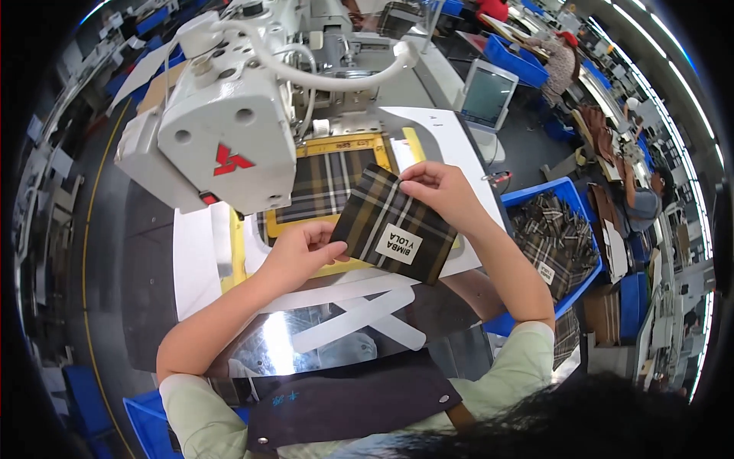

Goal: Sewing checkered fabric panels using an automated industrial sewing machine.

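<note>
Between my two hands a dark plaid fabric panel (367, 222) with a white label patch is held up, tilted, over the sewing machine's work plate. My left hand (304, 251) pinches its left corner between thumb and fingers. At the upper right edge my right hand (440, 191) grips it, fingers closed on the cloth. Just behind it, a second plaid piece (310, 180) lies inside a yellow clamp frame (336, 143), partly covered by the panel and the machine head.
A large white sewing machine (218, 130) stands at the left and back. Crossed white strips (359, 320) lie on the shiny tabletop in front. At right, a blue bin (569, 199) holds plaid pieces. A small screen (487, 93) stands behind. Other people work at the far right.
</note>
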{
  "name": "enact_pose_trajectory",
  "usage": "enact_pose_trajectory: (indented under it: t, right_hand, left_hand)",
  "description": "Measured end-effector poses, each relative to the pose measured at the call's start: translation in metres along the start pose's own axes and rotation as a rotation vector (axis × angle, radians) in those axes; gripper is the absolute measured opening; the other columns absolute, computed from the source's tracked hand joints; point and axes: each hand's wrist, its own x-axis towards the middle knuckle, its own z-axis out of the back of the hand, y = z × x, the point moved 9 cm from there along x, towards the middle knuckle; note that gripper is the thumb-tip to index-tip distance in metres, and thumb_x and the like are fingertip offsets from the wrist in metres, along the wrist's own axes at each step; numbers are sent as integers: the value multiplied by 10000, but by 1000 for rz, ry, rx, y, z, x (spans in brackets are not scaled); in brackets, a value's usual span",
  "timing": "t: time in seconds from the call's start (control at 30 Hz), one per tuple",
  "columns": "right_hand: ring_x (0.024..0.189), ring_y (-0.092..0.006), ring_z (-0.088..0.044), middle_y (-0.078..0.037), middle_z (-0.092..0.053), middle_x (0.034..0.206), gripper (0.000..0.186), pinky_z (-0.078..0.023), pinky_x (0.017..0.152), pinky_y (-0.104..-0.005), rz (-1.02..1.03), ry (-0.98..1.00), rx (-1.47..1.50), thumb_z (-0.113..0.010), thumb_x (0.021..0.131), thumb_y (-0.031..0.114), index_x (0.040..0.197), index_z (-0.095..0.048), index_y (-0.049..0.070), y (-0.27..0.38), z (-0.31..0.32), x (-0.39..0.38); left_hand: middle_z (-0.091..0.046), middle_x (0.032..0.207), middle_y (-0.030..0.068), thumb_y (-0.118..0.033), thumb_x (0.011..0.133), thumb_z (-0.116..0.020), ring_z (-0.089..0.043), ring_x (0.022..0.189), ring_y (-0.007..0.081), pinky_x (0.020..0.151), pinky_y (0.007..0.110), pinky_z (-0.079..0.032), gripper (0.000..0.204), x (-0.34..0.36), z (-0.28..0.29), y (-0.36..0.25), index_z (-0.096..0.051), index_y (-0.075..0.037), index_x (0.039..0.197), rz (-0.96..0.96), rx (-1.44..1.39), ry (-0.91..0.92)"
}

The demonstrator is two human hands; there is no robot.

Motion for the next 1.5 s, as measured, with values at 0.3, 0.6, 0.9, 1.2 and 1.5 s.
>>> enact_pose_trajectory:
  t: [0.3,0.6,0.9,1.2,1.5]
  right_hand:
    - [830,-68,-614,-41,-680,901,202,-478,754,-206,2,153,-116,-651,882,145,1023,-658,1,-15,-35,55]
    - [809,-90,-623,-48,-684,878,199,-492,756,-230,94,200,-140,-670,860,156,990,-692,8,-24,-46,68]
    - [812,-117,-632,-70,-698,879,196,-494,763,-256,126,183,-257,-677,844,155,984,-701,20,-26,-49,69]
    - [762,-217,-658,-101,-693,827,182,-508,717,-318,258,141,-412,-651,835,219,916,-707,66,-16,-51,69]
    - [796,-251,-670,-73,-702,822,137,-529,724,-371,384,76,-732,-684,780,213,873,-721,119,4,-97,132]
  left_hand:
    - [-597,1206,161,-107,1006,-330,-641,1053,233,876,290,-519,373,-7,13,30,-420,7,1350,160,-344,60]
    - [-606,1191,132,-93,990,-390,-657,1014,218,842,277,-529,370,-9,12,25,-422,1,1347,234,-265,32]
    - [-634,1139,135,-76,986,-407,-673,962,207,789,251,-542,380,-6,14,32,-396,1,1359,215,-233,-19]
    - [-647,1144,151,-167,984,-458,-683,917,185,744,234,-536,391,-57,54,35,-438,1,1337,290,-128,-12]
    - [-675,869,141,-128,897,-554,-630,708,154,647,292,-500,280,-43,164,35,-591,77,1084,-61,494,-551]
